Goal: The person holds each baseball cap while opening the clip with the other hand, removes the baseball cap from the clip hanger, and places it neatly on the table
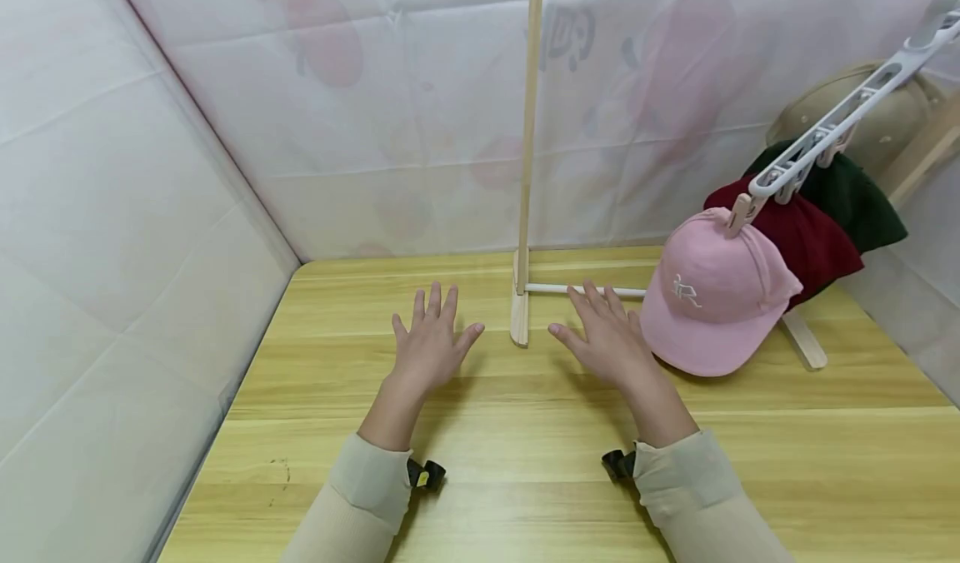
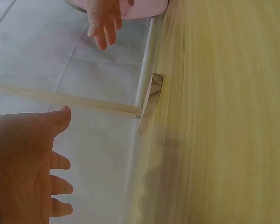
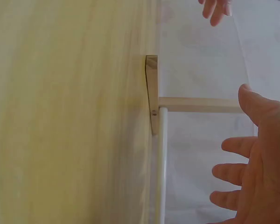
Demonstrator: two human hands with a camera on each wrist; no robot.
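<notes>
Two hands, left hand (image 1: pixel 429 348) and right hand (image 1: pixel 611 342), hover spread and empty-fingered flanking the rack's foot (image 1: pixel 519 311), pink cap (image 1: pixel 712 296) just beside the right.

beige ribbed sleeves (image 1: pixel 367 496), small black clip at each cuff.

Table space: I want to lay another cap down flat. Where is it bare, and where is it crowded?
Bare wood lies left of the left hand toward the white wall, and along the table near edge by the sleeves. The right back corner is crowded: pink cap, rack foot and hanging caps.
</notes>
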